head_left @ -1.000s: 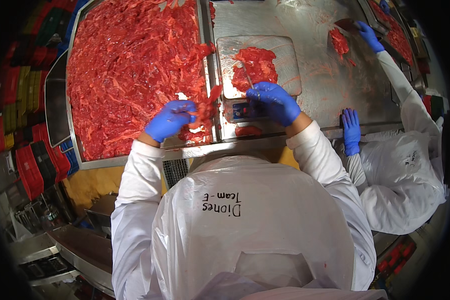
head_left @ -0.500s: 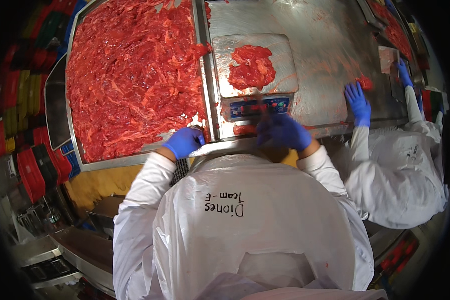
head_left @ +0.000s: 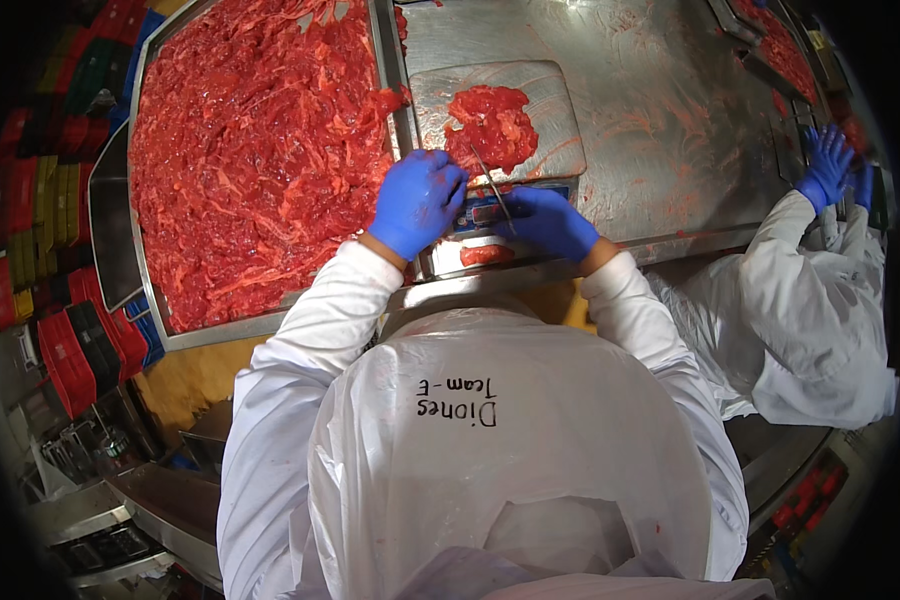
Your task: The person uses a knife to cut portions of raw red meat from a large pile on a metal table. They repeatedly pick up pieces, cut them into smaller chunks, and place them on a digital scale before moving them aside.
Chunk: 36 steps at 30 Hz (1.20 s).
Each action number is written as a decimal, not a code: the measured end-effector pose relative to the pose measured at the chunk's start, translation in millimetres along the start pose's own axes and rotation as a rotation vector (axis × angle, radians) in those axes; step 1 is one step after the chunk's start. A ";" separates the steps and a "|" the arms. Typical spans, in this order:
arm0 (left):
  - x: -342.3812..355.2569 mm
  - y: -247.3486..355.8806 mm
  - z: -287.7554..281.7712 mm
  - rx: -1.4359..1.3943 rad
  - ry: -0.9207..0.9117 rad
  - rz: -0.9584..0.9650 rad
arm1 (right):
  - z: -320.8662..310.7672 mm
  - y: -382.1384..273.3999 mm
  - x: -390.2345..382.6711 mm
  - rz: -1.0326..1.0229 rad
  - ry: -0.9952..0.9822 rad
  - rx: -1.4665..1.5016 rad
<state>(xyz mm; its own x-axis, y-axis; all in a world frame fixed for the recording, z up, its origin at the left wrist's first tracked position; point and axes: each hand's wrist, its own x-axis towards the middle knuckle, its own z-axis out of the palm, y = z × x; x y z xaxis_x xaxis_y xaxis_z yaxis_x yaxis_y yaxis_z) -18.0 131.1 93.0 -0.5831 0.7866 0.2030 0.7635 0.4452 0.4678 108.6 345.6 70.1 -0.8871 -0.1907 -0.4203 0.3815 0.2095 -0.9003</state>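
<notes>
On top of a steel scale (head_left: 555, 150): a flat lump of red meat (head_left: 492, 128), left of the middle, with bare metal to its right. Grips a thin steel tool (head_left: 491, 183) in the right hand (head_left: 550, 222), blue-gloved, with the tip pointing up at the lump's near edge. Cannot tell if tip and lump touch. Bends the left hand (head_left: 417, 203), also blue-gloved, near the scale's left front corner. Cannot tell if open or closed on something.

Not much room on the left, with a big steel tray (head_left: 220, 331) close beside the scale. Lots of open room on the right, across the desk (head_left: 660, 120). In front, just a narrow strip before the desk's edge, with a small scrap of meat (head_left: 486, 254) on it.

In the big tray: a wide heap of meat strips (head_left: 260, 170), with a bit poking over the right rim. At the far top right: more red meat (head_left: 770, 40) in another container.

On the shiny desk: red smears. At the right: a co-worker (head_left: 810, 320) in white, with one blue-gloved hand (head_left: 825, 165) spread out. At the far left: red and black crates (head_left: 75, 350).
</notes>
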 end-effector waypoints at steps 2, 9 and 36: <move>-12.0 -7.3 -1.1 0.012 -0.003 -0.009 | -14.3 6.1 -11.1 -0.037 -0.059 0.210; -15.6 -10.1 -4.2 0.059 -0.018 0.069 | -15.3 -21.7 2.6 0.349 -0.185 0.858; -93.7 -42.8 -12.8 -0.065 -0.054 -0.167 | 22.9 -62.0 33.0 0.196 -0.154 -0.083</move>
<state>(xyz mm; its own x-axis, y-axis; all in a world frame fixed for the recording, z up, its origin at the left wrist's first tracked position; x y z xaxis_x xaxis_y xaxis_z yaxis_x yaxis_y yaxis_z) 0.4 32.8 64.9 -0.6832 0.7267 0.0717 0.6364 0.5444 0.5464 61.6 304.3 109.5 -0.7457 -0.2816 -0.6038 0.5139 0.3337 -0.7903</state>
